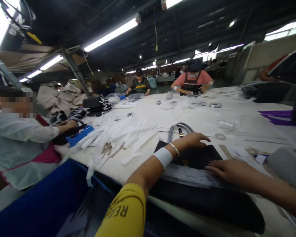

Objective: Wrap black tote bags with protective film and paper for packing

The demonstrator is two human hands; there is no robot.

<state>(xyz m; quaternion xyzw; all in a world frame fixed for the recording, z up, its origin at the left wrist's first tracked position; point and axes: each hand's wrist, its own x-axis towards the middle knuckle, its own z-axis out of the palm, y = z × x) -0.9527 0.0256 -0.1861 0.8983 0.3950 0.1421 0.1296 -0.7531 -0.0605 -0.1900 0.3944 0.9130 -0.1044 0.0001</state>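
Note:
A black handbag (212, 200) lies on the white table in front of me. Clear film wraps its looped handle (171, 130), and a translucent strip (192, 176) runs across its front. On the bag's far part, a small gold-coloured buckle (181, 133) shows by the handle. My left hand (191, 141) reaches over the bag next to the handle, fingers loosely stretched to the right. Flat against the bag's right side rests my right hand (224, 168), its fingers extended. Neither hand visibly grips anything. What lies under the palms is hidden.
White strips (123, 131) are heaped left of the bag. A tape roll (220, 136), purple pieces (277, 117) and a grey block (288, 166) lie rightward. A blue bin (46, 197) stands at the near left. Co-workers handle items at the left (14, 141) and far side (193, 79).

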